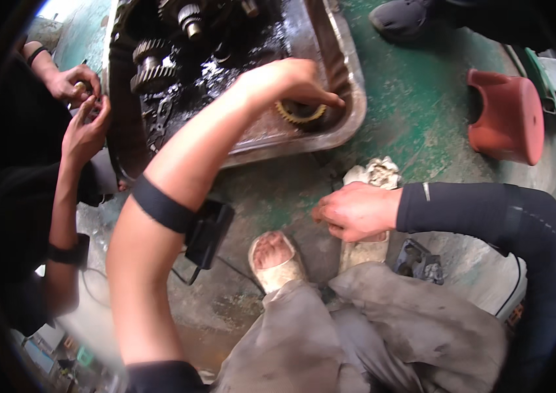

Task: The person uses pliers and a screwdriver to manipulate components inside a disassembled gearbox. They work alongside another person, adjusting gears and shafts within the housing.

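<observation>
My left hand point(301, 84) reaches over the front right corner of a metal tray point(350, 98), fingers curled onto a yellow toothed ring point(301, 118) that they partly hide. My right hand point(350, 213) hangs above my sandalled feet, fingers loosely bent and slightly apart, with nothing visible in them, just in front of a crumpled white rag point(379, 173). In the tray, several dark steel gears point(150, 75) and a shaft point(189, 19) lie in black oily liquid.
At the left a co-worker's hands point(84, 118) hold something small beside the tray. Another person's shoe point(392, 19) is at the top right, above a red stool point(504, 118). A black device with cables point(206, 236) and a grey metal part point(415, 262) lie on the floor.
</observation>
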`<state>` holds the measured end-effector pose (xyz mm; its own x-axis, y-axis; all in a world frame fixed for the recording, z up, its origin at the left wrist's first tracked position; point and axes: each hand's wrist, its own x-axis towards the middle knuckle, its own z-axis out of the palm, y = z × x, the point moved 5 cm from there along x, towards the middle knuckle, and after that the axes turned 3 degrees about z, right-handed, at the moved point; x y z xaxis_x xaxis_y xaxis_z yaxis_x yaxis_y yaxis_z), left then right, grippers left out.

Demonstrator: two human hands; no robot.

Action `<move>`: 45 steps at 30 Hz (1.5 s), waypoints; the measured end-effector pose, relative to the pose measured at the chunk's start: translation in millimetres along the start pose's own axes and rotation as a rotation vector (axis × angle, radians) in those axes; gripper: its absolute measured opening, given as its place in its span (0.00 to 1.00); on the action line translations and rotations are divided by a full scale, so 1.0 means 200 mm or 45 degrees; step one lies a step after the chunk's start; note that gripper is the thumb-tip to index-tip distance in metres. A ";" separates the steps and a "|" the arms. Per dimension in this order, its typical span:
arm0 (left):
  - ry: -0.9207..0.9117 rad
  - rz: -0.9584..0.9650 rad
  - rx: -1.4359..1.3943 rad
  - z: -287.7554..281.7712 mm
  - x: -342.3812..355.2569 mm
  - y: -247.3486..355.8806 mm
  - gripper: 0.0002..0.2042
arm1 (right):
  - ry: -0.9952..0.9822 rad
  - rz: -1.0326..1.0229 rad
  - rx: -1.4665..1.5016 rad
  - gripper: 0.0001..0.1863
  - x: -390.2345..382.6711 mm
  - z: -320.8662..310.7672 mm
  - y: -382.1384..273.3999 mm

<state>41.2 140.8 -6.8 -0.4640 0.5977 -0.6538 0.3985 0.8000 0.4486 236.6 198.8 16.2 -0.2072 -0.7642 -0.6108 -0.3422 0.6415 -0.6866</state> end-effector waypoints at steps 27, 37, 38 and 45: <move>1.095 0.007 -1.548 -0.01 -0.28 -0.49 0.20 | 0.424 0.382 -0.257 0.12 -0.28 -0.05 0.40; 1.219 -0.001 -0.948 0.14 -0.35 -0.52 0.12 | 0.636 0.468 -0.193 0.14 -0.11 -0.04 0.28; 1.189 -0.007 -0.887 0.16 -0.36 -0.51 0.12 | 0.689 0.506 -0.144 0.16 -0.07 -0.02 0.27; 1.155 -0.056 -0.833 0.20 -0.36 -0.52 0.12 | 0.957 0.802 -0.517 0.30 0.07 0.15 0.18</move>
<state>64.3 12.6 -30.0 -0.9790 0.1714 -0.1106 -0.0017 0.5354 0.8446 249.8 213.4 -28.3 -0.9194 -0.2362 -0.3144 -0.2280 0.9716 -0.0631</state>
